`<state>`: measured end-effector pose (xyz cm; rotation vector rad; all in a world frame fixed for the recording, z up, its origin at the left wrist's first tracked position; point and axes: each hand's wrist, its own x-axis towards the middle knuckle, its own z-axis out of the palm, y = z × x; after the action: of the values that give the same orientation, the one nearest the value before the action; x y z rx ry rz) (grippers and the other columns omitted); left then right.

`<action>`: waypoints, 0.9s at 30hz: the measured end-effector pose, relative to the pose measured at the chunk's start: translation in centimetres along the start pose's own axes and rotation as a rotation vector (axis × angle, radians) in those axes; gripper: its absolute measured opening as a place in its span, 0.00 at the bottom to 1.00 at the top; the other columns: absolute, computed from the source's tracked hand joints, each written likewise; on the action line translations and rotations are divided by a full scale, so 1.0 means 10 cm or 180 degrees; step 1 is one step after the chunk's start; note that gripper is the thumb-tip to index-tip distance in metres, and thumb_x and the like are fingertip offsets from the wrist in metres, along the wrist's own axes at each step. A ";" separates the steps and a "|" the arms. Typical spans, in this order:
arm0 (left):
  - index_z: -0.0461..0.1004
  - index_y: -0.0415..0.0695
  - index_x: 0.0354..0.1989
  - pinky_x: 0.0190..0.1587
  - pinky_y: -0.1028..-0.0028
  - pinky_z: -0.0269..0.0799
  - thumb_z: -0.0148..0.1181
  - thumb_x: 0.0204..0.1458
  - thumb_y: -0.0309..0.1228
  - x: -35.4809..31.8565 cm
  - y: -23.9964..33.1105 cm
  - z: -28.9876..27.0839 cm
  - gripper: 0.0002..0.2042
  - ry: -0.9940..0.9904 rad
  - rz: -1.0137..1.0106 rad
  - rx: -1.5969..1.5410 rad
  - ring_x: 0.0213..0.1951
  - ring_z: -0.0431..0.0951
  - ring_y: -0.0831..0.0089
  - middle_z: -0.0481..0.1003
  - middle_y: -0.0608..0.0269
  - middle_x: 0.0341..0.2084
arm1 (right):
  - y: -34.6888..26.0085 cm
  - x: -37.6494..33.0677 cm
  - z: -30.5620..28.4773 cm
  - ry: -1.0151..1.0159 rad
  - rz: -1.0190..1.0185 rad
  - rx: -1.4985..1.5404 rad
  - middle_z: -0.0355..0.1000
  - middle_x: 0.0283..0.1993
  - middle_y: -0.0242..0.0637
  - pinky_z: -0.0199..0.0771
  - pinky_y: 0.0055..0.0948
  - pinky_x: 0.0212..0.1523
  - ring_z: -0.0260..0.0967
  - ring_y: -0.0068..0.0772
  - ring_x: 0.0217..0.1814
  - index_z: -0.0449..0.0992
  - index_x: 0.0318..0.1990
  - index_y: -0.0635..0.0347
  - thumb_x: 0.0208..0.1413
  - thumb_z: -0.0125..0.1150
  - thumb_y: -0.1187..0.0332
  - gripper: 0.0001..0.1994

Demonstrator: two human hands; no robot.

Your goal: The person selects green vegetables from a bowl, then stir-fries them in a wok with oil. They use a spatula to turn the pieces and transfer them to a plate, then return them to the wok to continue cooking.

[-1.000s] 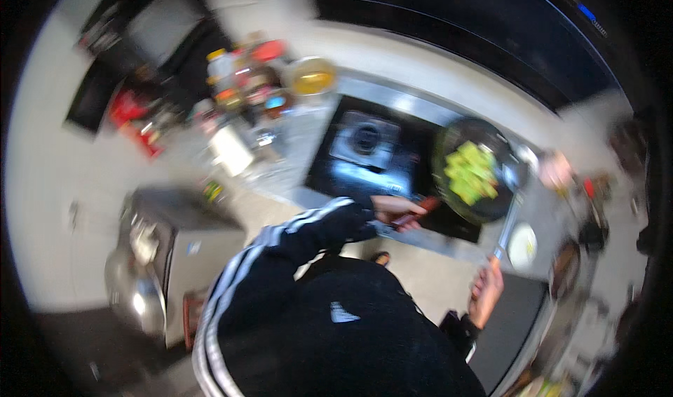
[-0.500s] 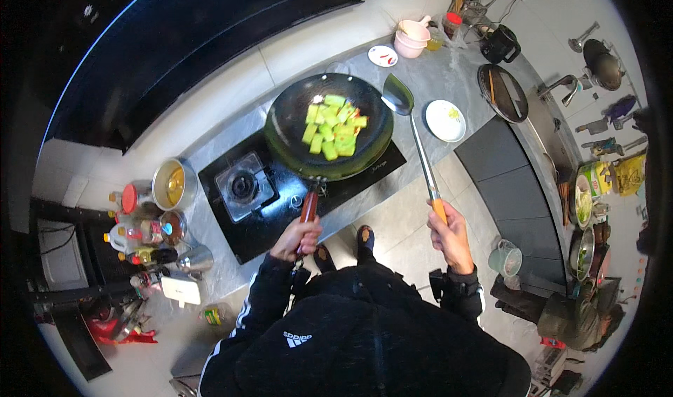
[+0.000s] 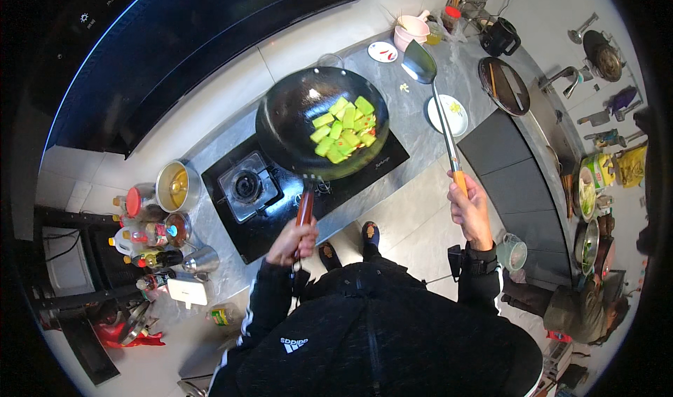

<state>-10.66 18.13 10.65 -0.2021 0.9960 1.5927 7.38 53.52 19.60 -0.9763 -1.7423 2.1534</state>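
Observation:
My left hand (image 3: 294, 242) is closed round the reddish-brown handle of a dark wok (image 3: 284, 127) over the black gas hob (image 3: 238, 246). Chunks of green vegetable (image 3: 345, 128) with small red bits lie toward the right side of the wok. In my right hand (image 3: 471, 211) is a wok spatula (image 3: 443, 109), gripped by its wooden handle end. Its broad metal blade points away from me, right of the wok and apart from it. Beneath the spatula's shaft, a white plate (image 3: 456, 118) with a few pale scraps rests on the grey counter.
To the left stand a metal pot (image 3: 175, 186), several bottles and a white box (image 3: 188, 292). A small plate with red chilli pieces (image 3: 383, 52) and pink bowls (image 3: 412, 31) are at the back. Farther right are a wok lid (image 3: 503, 86) and a black kettle (image 3: 500, 38).
The wok has shifted slightly left and tilted, and the green chunks have moved rightward in it. My right hand and the spatula have moved right, with the blade now farther from the wok.

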 end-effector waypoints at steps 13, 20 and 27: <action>0.60 0.49 0.36 0.10 0.83 0.50 0.57 0.54 0.22 -0.10 -0.06 0.05 0.11 0.0150 -0.0418 0.0084 0.10 0.54 0.88 0.57 0.77 0.15 | 0.06 0.17 -0.05 0.0148 -0.0052 0.0066 0.57 0.25 0.18 0.44 0.12 0.15 0.46 0.07 0.17 0.69 0.58 0.57 0.65 0.57 0.65 0.16; 0.60 0.49 0.37 0.14 0.82 0.55 0.55 0.56 0.22 0.72 0.46 0.10 0.10 0.0092 0.0051 0.0171 0.13 0.56 0.87 0.60 0.78 0.16 | 0.13 0.08 -0.02 0.0113 -0.0166 0.0234 0.55 0.24 0.16 0.43 0.11 0.14 0.45 0.06 0.17 0.69 0.58 0.57 0.66 0.57 0.64 0.16; 0.63 0.49 0.37 0.10 0.84 0.52 0.61 0.52 0.24 0.12 0.01 -0.01 0.12 0.0016 -0.0233 0.0406 0.11 0.56 0.90 0.59 0.81 0.15 | 0.08 0.16 -0.07 0.0229 -0.0039 0.0001 0.56 0.25 0.16 0.44 0.12 0.16 0.46 0.06 0.17 0.70 0.57 0.57 0.65 0.57 0.63 0.16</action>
<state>-11.17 18.99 9.90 -0.1533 1.0783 1.4577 6.84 54.70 18.19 -1.0271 -1.7103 2.0845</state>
